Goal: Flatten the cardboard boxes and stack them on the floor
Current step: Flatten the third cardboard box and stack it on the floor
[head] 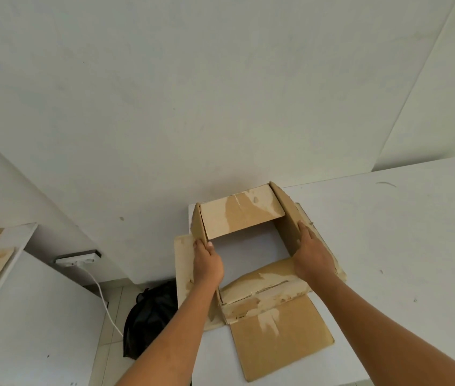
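cardboard box: open, flaps splayed, at tabletop left edge near far corner | left grip: clamped over box's left wall | right grip: fingers straight, flat against right wall

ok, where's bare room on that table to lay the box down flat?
Best patch: white table right of the cardboard box, out to its far and right edges. Narrower strip along the near edge, right of the box's front flap. Crowded: the table's left corner, where the box sits with left hand and right hand on its walls.
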The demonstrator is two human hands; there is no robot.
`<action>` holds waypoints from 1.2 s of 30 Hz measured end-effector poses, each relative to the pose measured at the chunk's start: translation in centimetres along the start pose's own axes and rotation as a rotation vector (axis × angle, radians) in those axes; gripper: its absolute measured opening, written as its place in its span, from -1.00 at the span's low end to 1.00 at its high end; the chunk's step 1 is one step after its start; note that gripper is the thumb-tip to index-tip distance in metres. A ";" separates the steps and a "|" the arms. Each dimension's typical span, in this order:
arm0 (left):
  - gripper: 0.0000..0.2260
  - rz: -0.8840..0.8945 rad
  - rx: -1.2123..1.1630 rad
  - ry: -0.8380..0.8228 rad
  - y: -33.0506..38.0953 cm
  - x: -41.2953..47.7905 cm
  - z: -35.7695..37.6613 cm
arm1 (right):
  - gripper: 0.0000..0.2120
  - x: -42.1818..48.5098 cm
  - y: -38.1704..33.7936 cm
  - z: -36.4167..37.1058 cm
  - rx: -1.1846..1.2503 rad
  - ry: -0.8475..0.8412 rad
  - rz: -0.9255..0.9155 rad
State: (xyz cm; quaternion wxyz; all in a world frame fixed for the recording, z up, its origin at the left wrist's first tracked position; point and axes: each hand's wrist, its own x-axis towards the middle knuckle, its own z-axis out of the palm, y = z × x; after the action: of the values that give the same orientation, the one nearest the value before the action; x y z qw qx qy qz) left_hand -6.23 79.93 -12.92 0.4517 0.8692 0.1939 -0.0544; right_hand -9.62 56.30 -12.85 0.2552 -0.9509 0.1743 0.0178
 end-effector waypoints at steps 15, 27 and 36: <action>-0.59 0.038 -0.105 0.026 -0.4 0.6 1.0 | -0.32 -2.0 -5.9 4.1 -0.356 -0.366 -0.400; -0.65 0.021 -0.493 -0.098 -1.8 1.0 -0.4 | -0.40 -2.9 -5.3 3.1 -0.314 0.061 -0.584; -0.64 -0.021 -0.537 -0.112 -1.5 1.3 0.7 | -0.69 -4.1 -5.4 1.9 0.017 0.618 -0.785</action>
State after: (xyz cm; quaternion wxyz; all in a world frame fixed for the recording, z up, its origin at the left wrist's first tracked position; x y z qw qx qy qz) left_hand -5.61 80.52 -14.83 0.6754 0.7118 0.1850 -0.0539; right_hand -11.56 62.95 -11.35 0.1869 -0.9035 -0.1293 -0.3635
